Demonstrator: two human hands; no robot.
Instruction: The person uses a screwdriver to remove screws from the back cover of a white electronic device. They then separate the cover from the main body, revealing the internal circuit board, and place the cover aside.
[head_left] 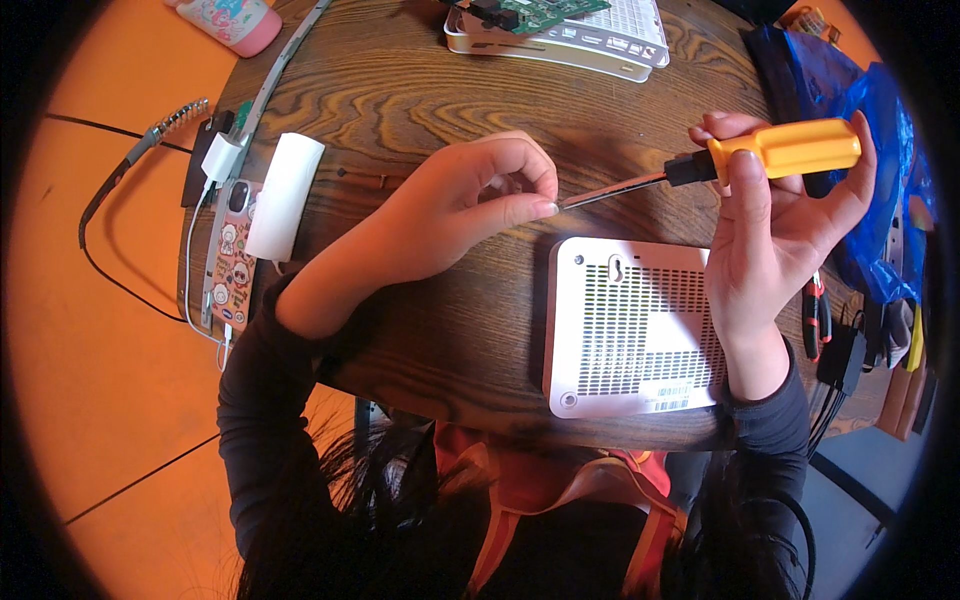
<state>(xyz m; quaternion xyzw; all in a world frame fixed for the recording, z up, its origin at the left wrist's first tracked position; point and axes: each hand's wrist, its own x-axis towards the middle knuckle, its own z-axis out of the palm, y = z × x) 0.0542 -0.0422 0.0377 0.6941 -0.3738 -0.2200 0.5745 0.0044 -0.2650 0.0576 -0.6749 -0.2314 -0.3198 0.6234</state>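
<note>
Head view, right fingers [866, 165] holding yellow screwdriver [790, 150]

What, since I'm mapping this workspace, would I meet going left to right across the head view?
Phone → long white object → left hand → near white casing → red-black handled tool.

Free tabletop strip [600, 120] between the far white casing [560, 52] and 1 yellow screwdriver [800, 150]
</note>
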